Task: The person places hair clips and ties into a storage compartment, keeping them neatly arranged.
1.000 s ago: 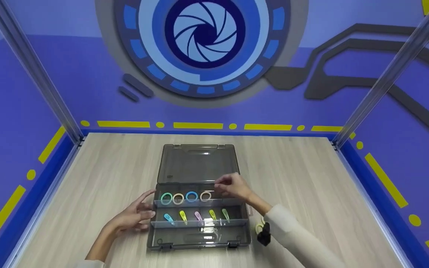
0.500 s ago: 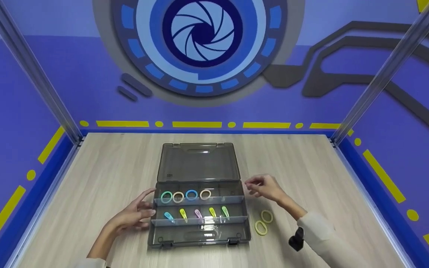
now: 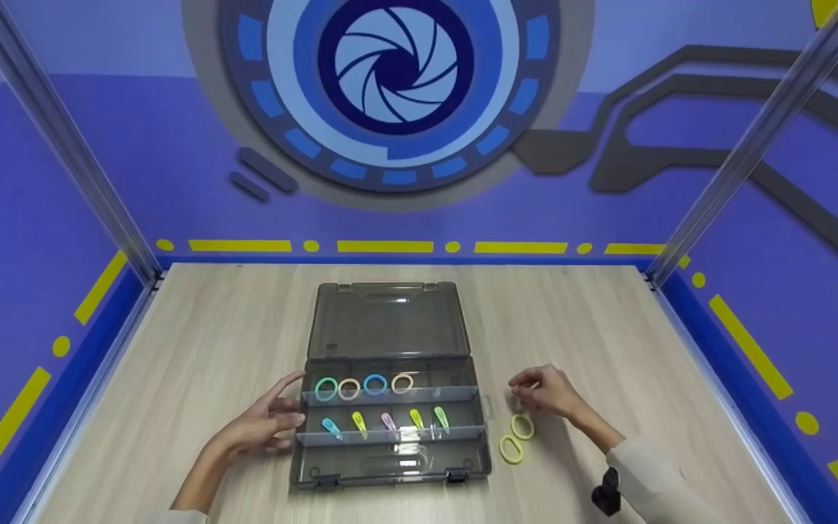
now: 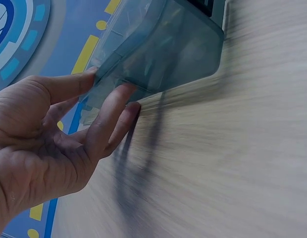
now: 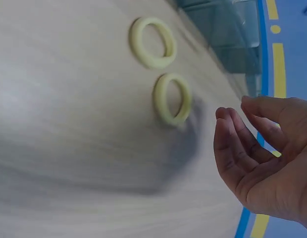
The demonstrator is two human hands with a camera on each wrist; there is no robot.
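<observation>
A grey see-through organizer box [image 3: 390,466] lies with its lid [image 3: 390,320] swung back. In its far compartment is a row of hair ties: green [image 3: 326,397], beige, blue [image 3: 375,392] and beige. Several snap hair clips [image 3: 388,422] sit in the middle compartment. My left hand [image 3: 255,426] rests its relaxed fingertips against the box's left side, also seen in the left wrist view. To the right of the box, two yellow hair ties [image 3: 511,449] lie on the table. My right hand [image 5: 270,158] hovers just beyond them, fingers loosely bent, holding nothing.
The near compartment of the box has no items visible in it. The wooden table [image 3: 230,320] is bounded by a blue back wall [image 3: 390,218] and blue side walls with metal corner posts [image 3: 761,153].
My right hand has left the far compartment and moved right and toward me, near the yellow hair ties, which its sleeve partly hid before. My left hand has stayed at the box.
</observation>
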